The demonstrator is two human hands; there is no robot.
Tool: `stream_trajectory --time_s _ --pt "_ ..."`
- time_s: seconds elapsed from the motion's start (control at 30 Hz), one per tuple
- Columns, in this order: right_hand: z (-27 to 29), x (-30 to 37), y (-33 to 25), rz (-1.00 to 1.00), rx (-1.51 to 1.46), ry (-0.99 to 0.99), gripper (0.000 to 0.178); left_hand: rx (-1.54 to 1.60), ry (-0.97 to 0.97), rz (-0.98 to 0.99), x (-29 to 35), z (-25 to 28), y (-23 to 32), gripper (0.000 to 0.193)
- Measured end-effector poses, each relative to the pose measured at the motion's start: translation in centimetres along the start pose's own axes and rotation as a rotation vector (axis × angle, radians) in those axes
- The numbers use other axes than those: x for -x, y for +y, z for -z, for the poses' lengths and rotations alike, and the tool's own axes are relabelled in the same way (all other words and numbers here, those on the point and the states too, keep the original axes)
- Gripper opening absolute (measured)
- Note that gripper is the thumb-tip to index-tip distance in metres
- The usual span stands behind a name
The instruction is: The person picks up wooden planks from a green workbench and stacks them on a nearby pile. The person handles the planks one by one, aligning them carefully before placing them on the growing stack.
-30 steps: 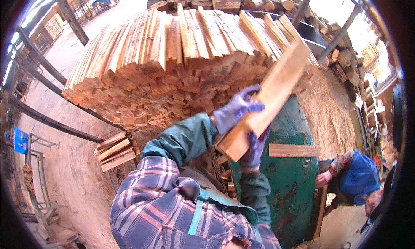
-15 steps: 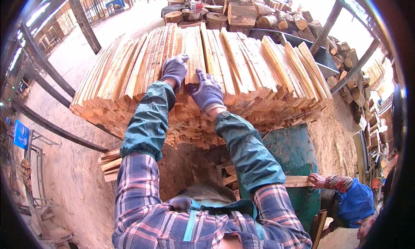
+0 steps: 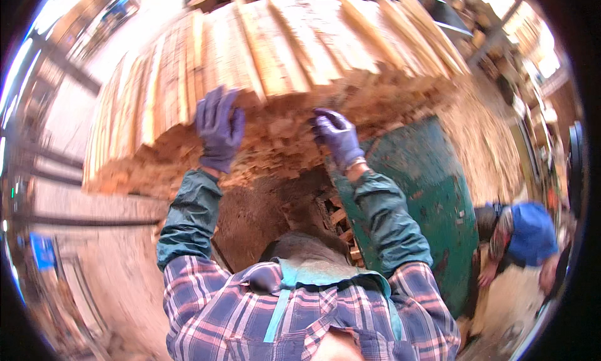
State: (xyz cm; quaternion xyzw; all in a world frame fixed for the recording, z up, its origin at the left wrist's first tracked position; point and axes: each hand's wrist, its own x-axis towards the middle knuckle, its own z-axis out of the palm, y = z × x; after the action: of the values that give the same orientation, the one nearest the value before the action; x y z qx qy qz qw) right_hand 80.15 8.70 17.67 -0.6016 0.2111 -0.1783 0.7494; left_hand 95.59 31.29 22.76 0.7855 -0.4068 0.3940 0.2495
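A large stack of sawn wooden planks [image 3: 231, 54] spans the view in front of me, its uneven end faces turned my way. My left hand [image 3: 219, 126], in a purple-grey glove, is raised at the near edge of the stack with fingers stretched up; nothing is in it. Farther right, my right hand [image 3: 341, 135], gloved alike, hangs in front of the plank ends. Its fingers are loosely bent and apart, with nothing seen in them. Motion blur hides whether either hand touches the wood.
A worn green metal surface [image 3: 419, 198] lies right of my right forearm. Beyond it, a co-worker in blue [image 3: 532, 232] bends low, one hand [image 3: 487, 274] reaching down. Dark posts [image 3: 69, 67] stand at left. Small wood pieces [image 3: 339, 217] lie beneath the stack.
Both hands have come off the top of the planks, moved back toward me and spread apart. My view has shifted and turned. The co-worker's hand has left a wooden piece and lowered.
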Motion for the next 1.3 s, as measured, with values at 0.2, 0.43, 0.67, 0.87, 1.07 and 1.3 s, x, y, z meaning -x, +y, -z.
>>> stream_trajectory --time_s 0.2,0.43,0.67,0.87,1.07,1.3 --pt "4.3 4.7 3.0 0.049 -0.006 0.065 0.027 -0.345 0.064 -0.055 1.1 -4.3 -2.4 0.041" --pt "14.8 17.3 6.8 -0.036 0.309 0.412 0.035 -0.043 0.05 -0.239 1.2 -2.0 7.9 0.027" --pt "26.7 38.7 10.0 -0.11 -0.31 0.909 0.027 1.071 -0.867 -0.273 14.2 -7.9 37.0 0.037" --pt "33.8 61.4 14.0 -0.007 -0.754 1.441 0.023 1.291 -1.019 -0.929 23.1 0.6 62.5 0.035" --pt "37.0 79.8 20.2 -0.845 0.651 1.638 0.072 1.303 -0.918 -1.333 30.9 7.9 84.7 0.044" --pt "36.3 83.9 21.7 -0.887 0.776 1.382 0.087 1.072 -0.848 -1.302 37.3 9.8 104.9 0.08"
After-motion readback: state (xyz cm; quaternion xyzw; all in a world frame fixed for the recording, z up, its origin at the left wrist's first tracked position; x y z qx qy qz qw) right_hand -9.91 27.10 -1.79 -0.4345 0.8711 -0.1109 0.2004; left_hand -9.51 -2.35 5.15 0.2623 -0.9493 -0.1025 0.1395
